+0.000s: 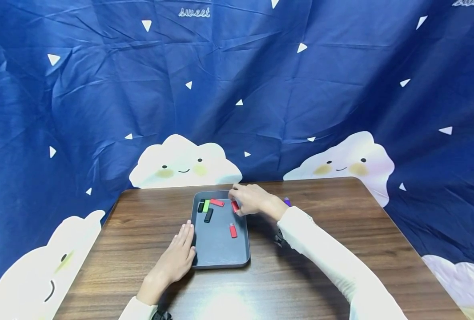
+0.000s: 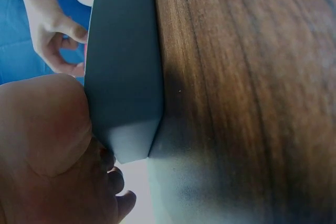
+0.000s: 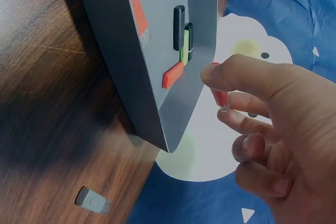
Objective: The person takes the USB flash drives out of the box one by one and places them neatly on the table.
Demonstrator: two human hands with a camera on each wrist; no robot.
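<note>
A dark grey tray (image 1: pixel 221 251) lies on the wooden table (image 1: pixel 325 249). In it are a black stick (image 1: pixel 201 205) beside a green one (image 1: pixel 206 206), a red stick (image 1: pixel 217 202), another black stick (image 1: pixel 208 215) and a red stick (image 1: pixel 233 230). Over the tray's far right corner my right hand (image 1: pixel 234 201) pinches a red stick with a clear cap (image 3: pixel 220 97) between thumb and fingers (image 3: pixel 247 77). My left hand (image 1: pixel 184 242) rests flat on the table, fingers straight, against the tray's left wall (image 2: pixel 126 66).
A small purple item (image 1: pixel 287 202) lies on the table right of my right hand. A small grey-white piece (image 3: pixel 92 199) sits on the wood beside the tray. A blue cloth with clouds (image 1: pixel 237 89) hangs behind the table.
</note>
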